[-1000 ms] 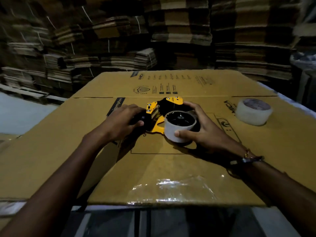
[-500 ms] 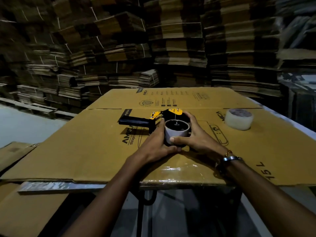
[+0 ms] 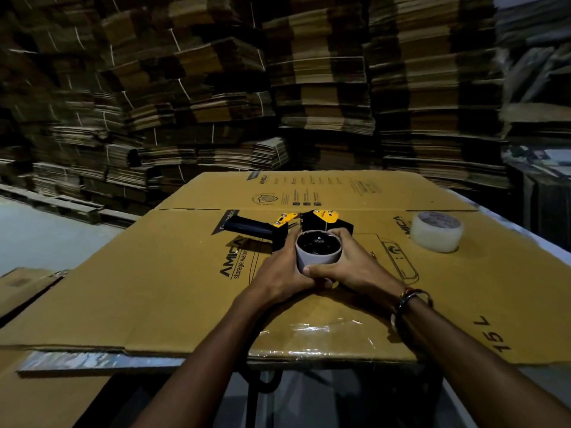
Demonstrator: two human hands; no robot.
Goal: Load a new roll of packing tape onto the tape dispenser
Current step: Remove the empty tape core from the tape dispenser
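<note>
Gripping the empty cardboard core [image 3: 319, 257] from both sides, we curl the fingers of our left hand [image 3: 284, 273] round its left wall and those of our right hand [image 3: 346, 264] round its right, thumbs meeting at the near face. It sits on the hub of the tape dispenser [image 3: 296, 228], which lies on its side on the flattened cardboard box [image 3: 173, 291] — a stable base, by our judgement, for pulling the spent core straight up off the hub. Two hands spread the pull evenly, so the core should not tilt and jam. The new roll of packing tape [image 3: 437, 231] waits flat, well apart to the right, within reach once the hub is bare.

Compared with a second ago, our left hand has left the black handle [image 3: 247, 229] and come across to the core, so the handle now lies uncovered, pointing left — the right hand keeps its hold on the core.
</note>
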